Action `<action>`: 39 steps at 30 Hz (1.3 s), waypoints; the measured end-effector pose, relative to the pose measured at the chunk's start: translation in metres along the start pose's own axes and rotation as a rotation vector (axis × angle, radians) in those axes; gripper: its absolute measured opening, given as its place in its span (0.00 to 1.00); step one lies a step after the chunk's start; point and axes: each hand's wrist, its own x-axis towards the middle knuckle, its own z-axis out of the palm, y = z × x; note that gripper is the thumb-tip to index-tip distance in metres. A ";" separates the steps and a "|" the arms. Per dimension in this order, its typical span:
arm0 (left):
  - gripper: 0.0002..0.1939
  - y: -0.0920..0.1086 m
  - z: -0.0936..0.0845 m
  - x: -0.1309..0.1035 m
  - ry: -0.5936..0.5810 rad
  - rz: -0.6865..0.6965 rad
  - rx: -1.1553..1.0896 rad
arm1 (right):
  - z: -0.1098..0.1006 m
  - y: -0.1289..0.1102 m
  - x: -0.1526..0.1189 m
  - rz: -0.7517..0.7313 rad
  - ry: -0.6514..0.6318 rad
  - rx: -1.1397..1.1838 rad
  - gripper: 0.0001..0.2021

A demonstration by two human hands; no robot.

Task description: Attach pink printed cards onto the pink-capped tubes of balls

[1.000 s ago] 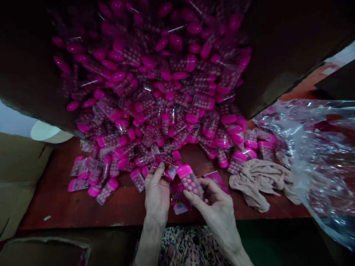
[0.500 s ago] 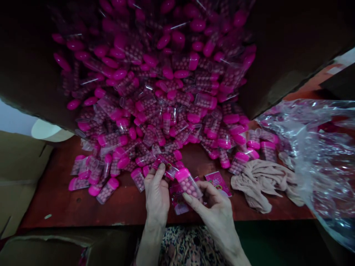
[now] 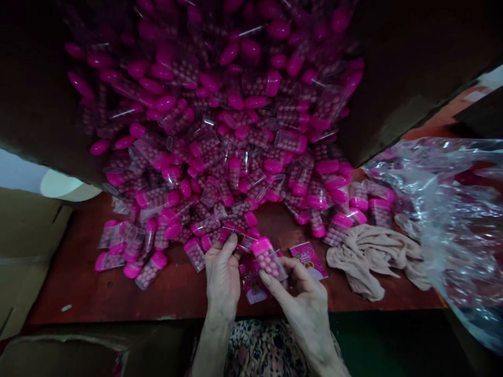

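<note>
Pinched in my right hand (image 3: 304,296) is a small clear candy container (image 3: 269,259) with a bright pink cap and round pink candies inside, its cap tilted up and to the left. My left hand (image 3: 223,277) grips a printed pink label sleeve (image 3: 240,237) between thumb and fingers, close beside the container's cap. Below the hands lie flat pink labels (image 3: 253,283) on the red table (image 3: 188,301), partly hidden by my right hand. Another pink label (image 3: 308,260) lies just right of that hand.
A large heap of similar pink-capped containers (image 3: 236,173) spills from a dark cardboard box (image 3: 393,94) onto the table. To the right are a crumpled beige cloth (image 3: 373,256) and a clear plastic bag (image 3: 451,225). A cardboard box (image 3: 66,353) stands at lower left.
The container in my right hand has shifted slightly right and up, a little away from the label sleeve's end. My left hand keeps its grip on the sleeve. The view has shifted slightly.
</note>
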 end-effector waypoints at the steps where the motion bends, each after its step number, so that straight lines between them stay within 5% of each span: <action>1: 0.05 0.000 0.000 -0.001 -0.003 -0.003 0.008 | 0.000 0.002 0.000 -0.014 0.020 -0.024 0.12; 6: 0.04 -0.004 0.006 -0.005 -0.084 -0.038 0.027 | 0.001 0.010 0.002 -0.054 0.113 -0.071 0.12; 14: 0.05 -0.008 0.009 -0.002 -0.078 -0.044 0.058 | 0.000 0.008 0.004 -0.043 0.061 -0.022 0.12; 22: 0.05 -0.008 0.005 0.001 -0.077 0.005 0.108 | -0.007 0.008 0.008 0.186 -0.190 0.193 0.14; 31: 0.10 -0.014 0.001 -0.002 -0.074 0.021 0.236 | -0.002 0.011 0.006 0.001 -0.037 0.071 0.11; 39: 0.12 -0.011 0.003 -0.005 -0.225 -0.093 0.139 | -0.003 0.015 0.009 0.161 -0.122 0.296 0.13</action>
